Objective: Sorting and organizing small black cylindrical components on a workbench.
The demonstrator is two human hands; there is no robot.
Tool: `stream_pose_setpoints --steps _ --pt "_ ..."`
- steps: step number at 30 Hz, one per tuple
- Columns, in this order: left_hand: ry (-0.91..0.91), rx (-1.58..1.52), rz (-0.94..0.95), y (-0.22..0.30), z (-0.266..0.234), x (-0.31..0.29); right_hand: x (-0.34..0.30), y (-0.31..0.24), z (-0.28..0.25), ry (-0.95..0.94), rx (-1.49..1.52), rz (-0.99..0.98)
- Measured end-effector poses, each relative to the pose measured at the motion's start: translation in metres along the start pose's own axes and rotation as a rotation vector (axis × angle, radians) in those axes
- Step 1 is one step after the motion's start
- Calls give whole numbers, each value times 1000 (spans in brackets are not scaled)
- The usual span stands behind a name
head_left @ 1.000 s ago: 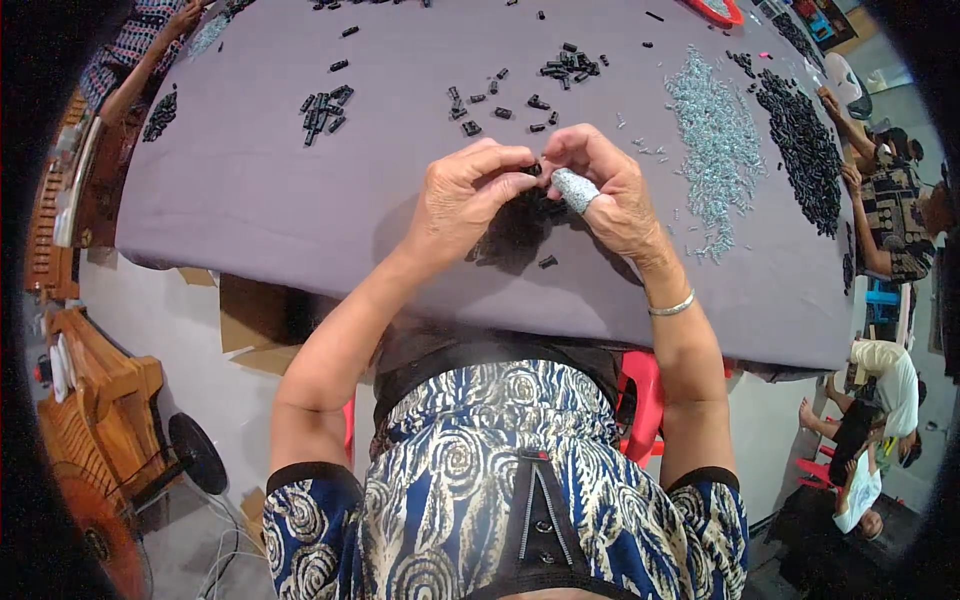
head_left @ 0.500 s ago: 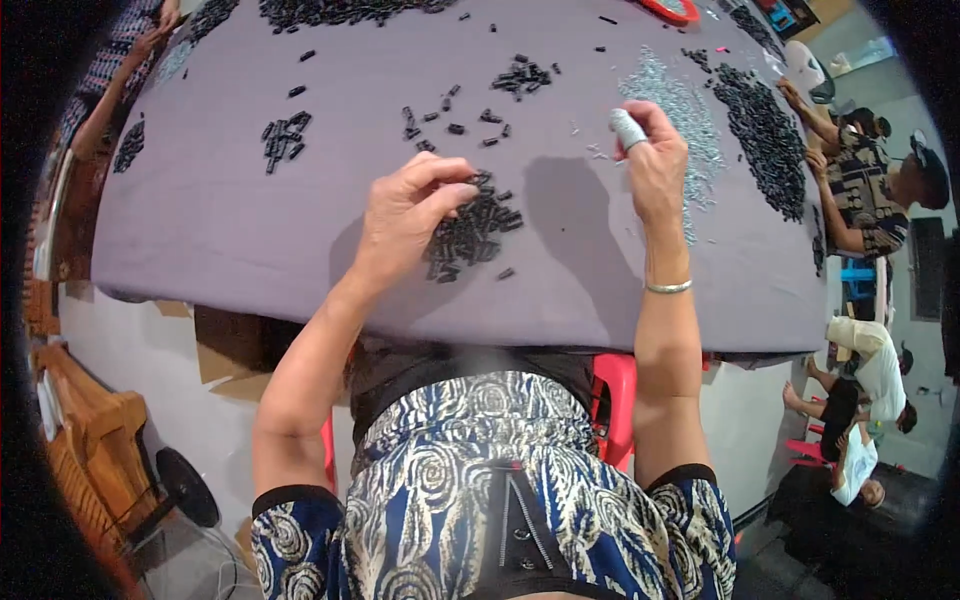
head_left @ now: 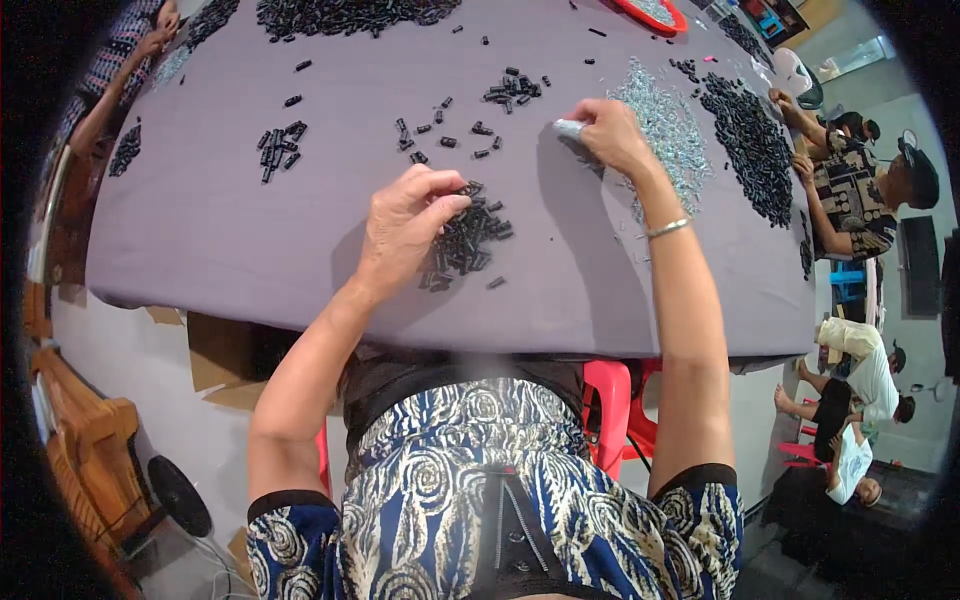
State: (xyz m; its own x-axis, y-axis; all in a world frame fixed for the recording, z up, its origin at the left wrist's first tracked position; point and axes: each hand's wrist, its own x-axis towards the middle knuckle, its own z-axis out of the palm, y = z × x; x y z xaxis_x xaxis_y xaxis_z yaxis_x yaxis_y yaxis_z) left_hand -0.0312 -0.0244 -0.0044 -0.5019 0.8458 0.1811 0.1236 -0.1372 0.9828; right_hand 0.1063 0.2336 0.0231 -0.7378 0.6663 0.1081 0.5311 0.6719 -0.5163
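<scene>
My left hand (head_left: 408, 228) hovers at the near pile of small black cylindrical pieces (head_left: 472, 240), thumb and fingers pinched together. What sits between those fingertips is too small to make out. To the right, my right hand (head_left: 615, 138) is closed over the cloth, just left of a spread of tiny silvery pieces (head_left: 672, 135). A pale grey wrap (head_left: 570, 127) covers one of its fingers, and the other fingertips are hidden beneath the hand. Loose black pieces (head_left: 449, 142) lie beyond my left hand, with a small cluster (head_left: 512, 88) farther back.
A grey-purple cloth (head_left: 230, 225) covers the table. Larger black heaps lie at the far edge (head_left: 350, 12) and right side (head_left: 750, 150). A red tray (head_left: 672, 22) holds silvery pieces. Co-workers' hands show at far left (head_left: 155, 40) and right (head_left: 800, 170).
My right hand has moved left and turned inward, its wrapped finger now pointing left. My left hand stays pinched in nearly the same place. The whole view has shifted slightly.
</scene>
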Motion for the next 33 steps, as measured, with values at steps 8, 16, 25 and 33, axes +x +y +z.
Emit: stream_pose_setpoints --steps 8,16,25,33 --pt "44 -61 -7 -2 -4 2 14 -27 2 -216 -20 30" --pt "85 -96 -40 -5 -4 2 -45 -100 41 -352 1115 54" --pt "102 -162 -36 -10 -2 1 -59 -102 62 -264 1246 47" --pt "71 25 85 -12 -5 -1 -56 -104 58 -401 1234 129"
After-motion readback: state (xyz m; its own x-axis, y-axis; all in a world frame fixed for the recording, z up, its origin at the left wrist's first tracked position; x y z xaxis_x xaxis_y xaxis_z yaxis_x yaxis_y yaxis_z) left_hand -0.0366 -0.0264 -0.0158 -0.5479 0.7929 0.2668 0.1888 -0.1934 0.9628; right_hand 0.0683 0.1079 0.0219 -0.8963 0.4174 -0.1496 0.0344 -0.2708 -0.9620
